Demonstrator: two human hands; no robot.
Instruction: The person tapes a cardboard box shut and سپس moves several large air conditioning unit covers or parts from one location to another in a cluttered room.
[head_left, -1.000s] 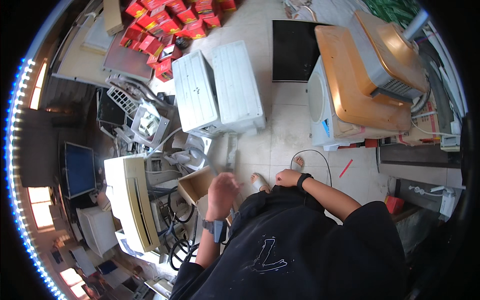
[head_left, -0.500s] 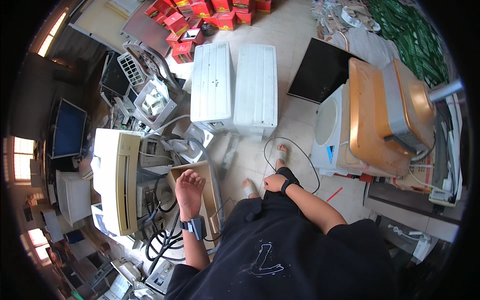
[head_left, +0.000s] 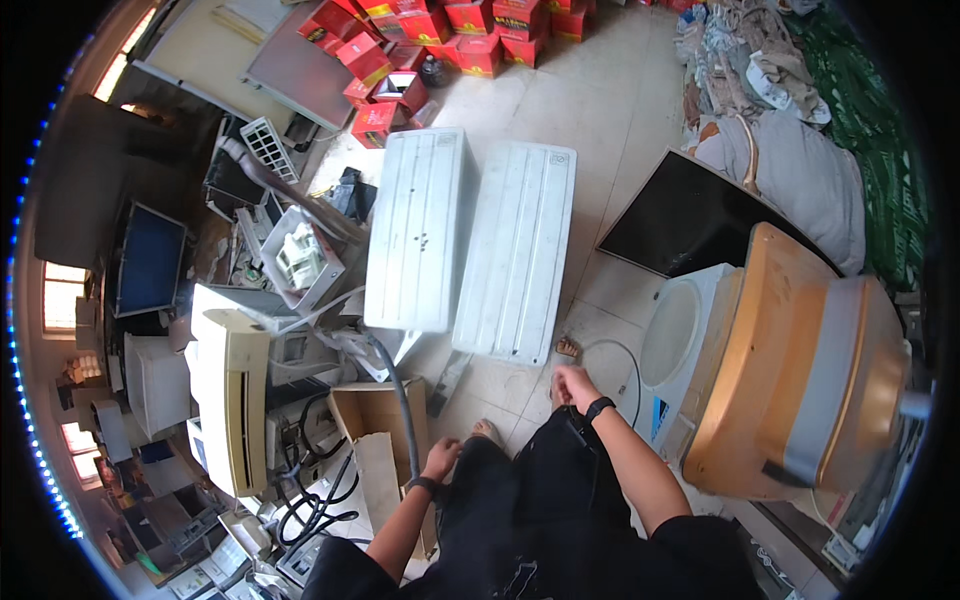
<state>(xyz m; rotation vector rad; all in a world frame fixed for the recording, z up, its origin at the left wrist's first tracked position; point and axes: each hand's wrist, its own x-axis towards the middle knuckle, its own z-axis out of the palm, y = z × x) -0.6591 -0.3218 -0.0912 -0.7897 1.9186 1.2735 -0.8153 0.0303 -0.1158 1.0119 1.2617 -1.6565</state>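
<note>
My left hand (head_left: pixel 440 458) hangs beside my left thigh, over the edge of an open cardboard box (head_left: pixel 408 398); its fingers are loosely bent and nothing shows in them. In front of my right knee is my right hand (head_left: pixel 573 386), its fingers curled together; whether something small lies inside is hidden. A thin dark cable (head_left: pixel 637 372) loops on the floor just right of that hand. Ahead of my feet stand two long white ribbed metal casings, a left one (head_left: pixel 415 230) and a right one (head_left: pixel 515 250), neither touched by my hands.
A yellowed wall air conditioner (head_left: pixel 250 400), black hoses (head_left: pixel 318 512) and a white bin (head_left: pixel 305 265) crowd the left. At right stand an orange-cased appliance (head_left: pixel 760 370) and a leaning black flat screen (head_left: pixel 695 215). Red boxes (head_left: pixel 480 55) are piled at the far side.
My left hand has dropped from its raised, palm-up position to beside my thigh. My right hand has shifted slightly right, near the knee. The view has tilted, and the casings appear closer.
</note>
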